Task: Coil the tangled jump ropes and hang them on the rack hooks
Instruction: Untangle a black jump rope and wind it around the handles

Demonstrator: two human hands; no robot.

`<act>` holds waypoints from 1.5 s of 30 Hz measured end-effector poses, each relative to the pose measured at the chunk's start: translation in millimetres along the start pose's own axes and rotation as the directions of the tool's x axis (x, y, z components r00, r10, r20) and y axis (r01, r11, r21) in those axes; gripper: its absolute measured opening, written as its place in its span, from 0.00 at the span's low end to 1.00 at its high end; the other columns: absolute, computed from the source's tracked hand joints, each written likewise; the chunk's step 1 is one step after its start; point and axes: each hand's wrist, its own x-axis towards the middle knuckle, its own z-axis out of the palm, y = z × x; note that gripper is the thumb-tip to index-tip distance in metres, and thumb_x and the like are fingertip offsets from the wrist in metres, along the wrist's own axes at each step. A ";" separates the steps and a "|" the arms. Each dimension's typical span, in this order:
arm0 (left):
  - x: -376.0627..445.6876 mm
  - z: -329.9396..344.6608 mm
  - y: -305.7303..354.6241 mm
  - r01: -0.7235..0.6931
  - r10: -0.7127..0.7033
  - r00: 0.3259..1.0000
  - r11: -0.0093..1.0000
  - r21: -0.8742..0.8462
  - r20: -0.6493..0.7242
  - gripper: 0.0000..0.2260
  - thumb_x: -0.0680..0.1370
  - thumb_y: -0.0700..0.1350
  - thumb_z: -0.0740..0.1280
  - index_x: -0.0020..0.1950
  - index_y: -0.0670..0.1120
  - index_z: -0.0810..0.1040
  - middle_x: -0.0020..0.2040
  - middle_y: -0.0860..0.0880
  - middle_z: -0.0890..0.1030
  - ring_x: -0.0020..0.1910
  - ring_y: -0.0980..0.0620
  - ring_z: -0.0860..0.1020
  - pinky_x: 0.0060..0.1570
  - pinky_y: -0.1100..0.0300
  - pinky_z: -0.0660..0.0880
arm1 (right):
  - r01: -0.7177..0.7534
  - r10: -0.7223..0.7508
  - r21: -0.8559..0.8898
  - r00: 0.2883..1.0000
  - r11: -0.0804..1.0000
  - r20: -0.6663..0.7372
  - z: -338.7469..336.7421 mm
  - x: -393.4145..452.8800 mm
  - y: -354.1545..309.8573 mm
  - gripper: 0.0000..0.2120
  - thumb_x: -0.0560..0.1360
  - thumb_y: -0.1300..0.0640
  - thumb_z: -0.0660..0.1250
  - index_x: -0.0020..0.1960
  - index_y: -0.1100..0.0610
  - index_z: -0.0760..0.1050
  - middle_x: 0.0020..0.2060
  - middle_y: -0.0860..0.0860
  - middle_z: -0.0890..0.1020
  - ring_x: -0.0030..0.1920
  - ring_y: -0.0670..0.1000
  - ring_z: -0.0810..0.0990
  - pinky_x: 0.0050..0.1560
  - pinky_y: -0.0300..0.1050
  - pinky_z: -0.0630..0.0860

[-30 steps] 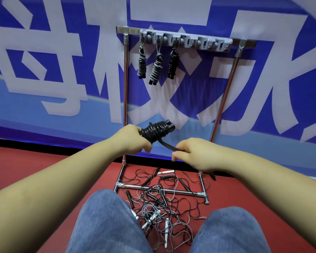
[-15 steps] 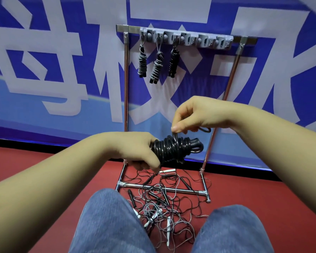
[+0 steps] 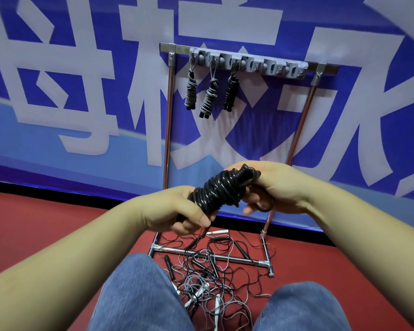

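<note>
Between my hands is a black coiled jump rope (image 3: 221,190), a tight bundle tilted up to the right. My left hand (image 3: 177,211) grips its lower end with thumb on top. My right hand (image 3: 270,187) holds the upper end, fingers curled round a loose loop of the rope. Behind stands a chrome rack (image 3: 167,144) with a grey hook bar (image 3: 249,64). Three coiled ropes (image 3: 209,96) hang from its left hooks; the right hooks are bare. A tangle of thin ropes (image 3: 208,278) with black and white handles lies on the floor at the rack's base.
My knees in blue jeans (image 3: 139,297) fill the bottom of the view on either side of the tangle. The floor is red (image 3: 46,223). A blue banner with large white characters (image 3: 81,91) covers the wall behind the rack.
My right hand has dropped from above the bundle to its right end and closed on the rope there. The bundle now tilts up to the right.
</note>
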 end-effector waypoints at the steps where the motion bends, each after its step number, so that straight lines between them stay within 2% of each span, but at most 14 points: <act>1: 0.6 0.5 -2.1 0.003 -0.003 1.000 1.000 -0.016 -0.004 0.09 0.59 0.40 0.69 0.37 0.42 0.75 0.19 0.51 0.65 0.16 0.59 0.61 0.20 0.72 0.58 | -0.007 0.006 -0.017 0.999 1.000 -0.050 3.5 -1.4 0.3 0.12 0.80 0.66 0.52 0.54 0.64 0.74 0.27 0.50 0.68 0.22 0.44 0.66 0.30 0.40 0.76; 6: 8.3 10.7 -12.9 -0.063 0.053 0.998 0.969 -0.240 -0.046 0.10 0.57 0.39 0.69 0.37 0.41 0.78 0.20 0.51 0.65 0.15 0.60 0.61 0.17 0.73 0.59 | 0.041 -0.112 -0.189 0.917 0.981 -0.382 18.7 -3.3 3.4 0.15 0.81 0.65 0.52 0.36 0.58 0.67 0.20 0.46 0.65 0.18 0.44 0.62 0.21 0.37 0.67; 13: 17.6 19.2 -17.2 -0.147 0.138 0.989 0.907 -0.395 -0.052 0.17 0.50 0.43 0.82 0.34 0.45 0.81 0.21 0.51 0.66 0.16 0.60 0.63 0.17 0.73 0.61 | 0.111 -0.018 0.316 0.959 0.942 -0.282 20.7 -11.6 -5.1 0.13 0.77 0.63 0.52 0.34 0.56 0.62 0.27 0.49 0.63 0.21 0.42 0.56 0.20 0.31 0.50; 16: 19.5 22.0 -15.7 -0.155 0.136 0.988 0.903 -0.400 -0.075 0.19 0.50 0.43 0.81 0.36 0.44 0.80 0.21 0.51 0.66 0.16 0.60 0.63 0.17 0.73 0.61 | 0.176 -0.158 0.049 0.952 0.983 -0.261 25.7 -17.1 -8.6 0.13 0.77 0.53 0.60 0.35 0.55 0.66 0.26 0.47 0.70 0.21 0.42 0.65 0.22 0.31 0.62; 18: 20.9 25.0 -15.1 -0.148 0.109 0.986 0.914 -0.378 -0.125 0.18 0.55 0.40 0.75 0.40 0.42 0.73 0.21 0.51 0.66 0.16 0.59 0.63 0.17 0.72 0.60 | 0.157 -0.271 -0.377 0.923 0.913 -0.272 29.9 -15.6 -6.0 0.12 0.77 0.44 0.61 0.42 0.52 0.73 0.35 0.48 0.81 0.35 0.46 0.80 0.40 0.39 0.77; 21: 25.1 30.7 -16.6 -0.142 0.068 0.971 0.935 -0.324 -0.228 0.14 0.59 0.43 0.71 0.39 0.44 0.68 0.22 0.51 0.65 0.17 0.58 0.62 0.18 0.70 0.57 | 0.003 -0.288 -0.629 0.891 0.777 -0.352 27.1 -12.0 -0.1 0.16 0.75 0.37 0.55 0.44 0.48 0.72 0.44 0.52 0.82 0.46 0.51 0.79 0.51 0.48 0.74; 26: 33.6 43.7 -26.2 -0.083 0.065 0.862 0.996 -0.013 -0.502 0.14 0.68 0.39 0.73 0.33 0.46 0.68 0.23 0.50 0.67 0.19 0.55 0.62 0.22 0.67 0.57 | -0.140 -0.157 -0.657 0.915 0.740 -0.371 18.6 -8.0 15.7 0.16 0.77 0.39 0.55 0.42 0.49 0.71 0.43 0.50 0.81 0.46 0.52 0.78 0.48 0.46 0.72; 29: 37.5 50.1 -28.4 -0.073 0.092 0.819 0.996 0.056 -0.567 0.13 0.70 0.40 0.74 0.34 0.46 0.69 0.23 0.51 0.70 0.20 0.54 0.67 0.23 0.66 0.62 | -0.121 -0.173 -0.588 0.891 0.800 -0.419 14.9 -6.6 18.9 0.18 0.77 0.39 0.57 0.36 0.49 0.71 0.33 0.46 0.77 0.37 0.45 0.76 0.39 0.39 0.70; 32: 36.9 52.6 -18.8 -0.036 0.184 0.762 0.970 0.242 -0.621 0.11 0.70 0.42 0.75 0.44 0.46 0.73 0.31 0.51 0.74 0.26 0.54 0.71 0.29 0.62 0.69 | -0.069 -0.206 -0.513 0.864 0.855 -0.459 15.7 -3.9 21.9 0.16 0.76 0.40 0.59 0.38 0.49 0.74 0.28 0.42 0.75 0.30 0.37 0.73 0.32 0.31 0.67; 34: 31.6 55.0 -13.2 -0.043 0.257 0.736 0.941 0.336 -0.626 0.20 0.68 0.47 0.76 0.55 0.50 0.71 0.37 0.53 0.76 0.31 0.56 0.73 0.35 0.63 0.70 | -0.026 -0.215 -0.460 0.860 0.888 -0.463 17.5 1.1 27.2 0.17 0.76 0.39 0.60 0.45 0.51 0.79 0.35 0.44 0.81 0.37 0.39 0.78 0.37 0.32 0.70; 36: 35.3 51.9 -5.5 -0.115 0.271 0.745 0.952 0.282 -0.609 0.22 0.66 0.49 0.71 0.58 0.52 0.69 0.36 0.54 0.76 0.31 0.57 0.73 0.37 0.62 0.70 | -0.007 -0.222 -0.432 0.850 0.902 -0.478 20.8 7.3 29.0 0.19 0.75 0.39 0.60 0.48 0.53 0.79 0.38 0.46 0.82 0.40 0.44 0.80 0.41 0.39 0.73; 39: 47.9 40.0 -5.2 -0.102 0.185 0.781 0.980 0.170 -0.597 0.08 0.78 0.50 0.63 0.45 0.46 0.71 0.34 0.49 0.74 0.28 0.55 0.72 0.33 0.61 0.70 | -0.010 -0.239 -0.430 0.819 0.903 -0.521 23.8 14.3 22.6 0.19 0.77 0.41 0.60 0.37 0.54 0.74 0.26 0.45 0.74 0.26 0.40 0.71 0.28 0.32 0.64; 41: 55.3 32.8 -2.9 -0.122 0.161 0.751 0.987 0.105 -0.640 0.19 0.82 0.56 0.52 0.41 0.45 0.72 0.36 0.48 0.75 0.30 0.54 0.72 0.33 0.62 0.69 | -0.016 -0.237 -0.429 0.815 0.903 -0.528 27.1 18.3 19.4 0.20 0.78 0.42 0.59 0.33 0.54 0.70 0.25 0.46 0.70 0.24 0.41 0.68 0.27 0.34 0.63; 45: 47.9 38.6 7.2 -0.019 0.215 0.632 0.965 0.262 -0.744 0.31 0.79 0.66 0.44 0.45 0.47 0.79 0.30 0.48 0.77 0.21 0.54 0.70 0.26 0.63 0.67 | -0.054 -0.187 -0.456 0.864 0.888 -0.468 35.5 21.6 18.6 0.19 0.79 0.41 0.55 0.40 0.55 0.71 0.32 0.46 0.73 0.33 0.46 0.71 0.33 0.39 0.65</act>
